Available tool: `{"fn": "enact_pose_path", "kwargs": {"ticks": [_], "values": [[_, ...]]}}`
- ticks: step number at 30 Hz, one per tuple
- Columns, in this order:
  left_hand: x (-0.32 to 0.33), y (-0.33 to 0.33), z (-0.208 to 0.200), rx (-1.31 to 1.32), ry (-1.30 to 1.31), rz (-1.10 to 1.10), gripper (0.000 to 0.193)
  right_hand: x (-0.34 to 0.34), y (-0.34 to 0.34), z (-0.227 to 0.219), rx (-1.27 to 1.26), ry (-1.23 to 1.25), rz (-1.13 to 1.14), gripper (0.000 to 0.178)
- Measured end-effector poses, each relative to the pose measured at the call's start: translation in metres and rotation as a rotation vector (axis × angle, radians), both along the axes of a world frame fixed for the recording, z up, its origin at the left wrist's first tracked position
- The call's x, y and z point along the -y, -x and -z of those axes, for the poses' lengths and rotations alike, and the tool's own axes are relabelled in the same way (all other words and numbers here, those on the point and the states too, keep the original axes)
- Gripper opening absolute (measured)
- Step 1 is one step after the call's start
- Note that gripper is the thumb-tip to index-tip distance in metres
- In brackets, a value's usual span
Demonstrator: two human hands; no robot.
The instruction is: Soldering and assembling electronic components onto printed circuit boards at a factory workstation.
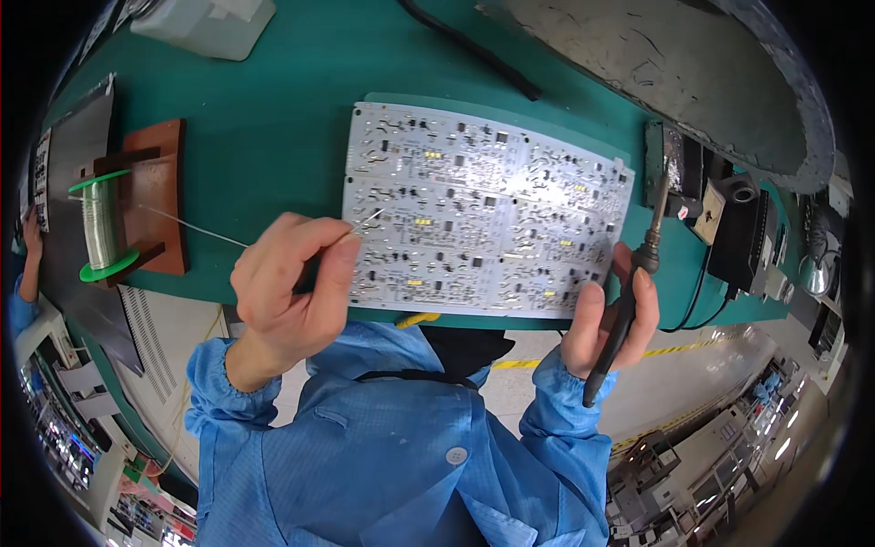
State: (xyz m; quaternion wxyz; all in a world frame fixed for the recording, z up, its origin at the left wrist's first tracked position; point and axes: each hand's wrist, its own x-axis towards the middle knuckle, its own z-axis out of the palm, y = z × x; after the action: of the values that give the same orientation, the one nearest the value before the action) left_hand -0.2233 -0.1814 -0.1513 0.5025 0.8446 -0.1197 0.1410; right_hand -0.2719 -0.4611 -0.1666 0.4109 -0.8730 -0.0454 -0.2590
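Note:
A white circuit board panel (492,214) with many small dark and yellow parts lies flat on the green work mat. My left hand (296,283) pinches a thin solder wire (214,235) at the panel's left edge, and the wire's short free end reaches over the board. Leftward the wire runs back to a spool (102,221) with green flanges on a reddish-brown stand. My right hand (611,324) grips the dark handle of a soldering iron (629,310) near the panel's lower right corner. The iron's tip points up and away, beside a small dark box holding silvery material, apart from the board.
Green mat (273,137) covers the bench. At the upper right a large grey metal hood (693,73) hangs over the bench, with a dark hose (474,46) beside it. A whitish plastic container (205,25) stands at the far left. Black boxes and cables crowd the right side.

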Motion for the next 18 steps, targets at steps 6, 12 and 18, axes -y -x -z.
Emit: {"fn": "enact_pose_path", "kwargs": {"ticks": [6, 12, 18], "values": [[0.003, -0.021, -0.015, 0.156, -0.124, 0.065, 0.021, 0.003, -0.003, -0.017, 0.093, -0.051, -0.128, 0.041], [0.011, -0.040, -0.007, 0.239, -0.151, 0.167, 0.022, -0.036, -0.039, -0.058, -0.005, -0.232, -0.358, 0.016], [0.011, -0.041, -0.006, 0.253, -0.171, 0.168, 0.021, -0.046, -0.051, -0.053, 0.006, -0.206, -0.428, 0.021]]}}
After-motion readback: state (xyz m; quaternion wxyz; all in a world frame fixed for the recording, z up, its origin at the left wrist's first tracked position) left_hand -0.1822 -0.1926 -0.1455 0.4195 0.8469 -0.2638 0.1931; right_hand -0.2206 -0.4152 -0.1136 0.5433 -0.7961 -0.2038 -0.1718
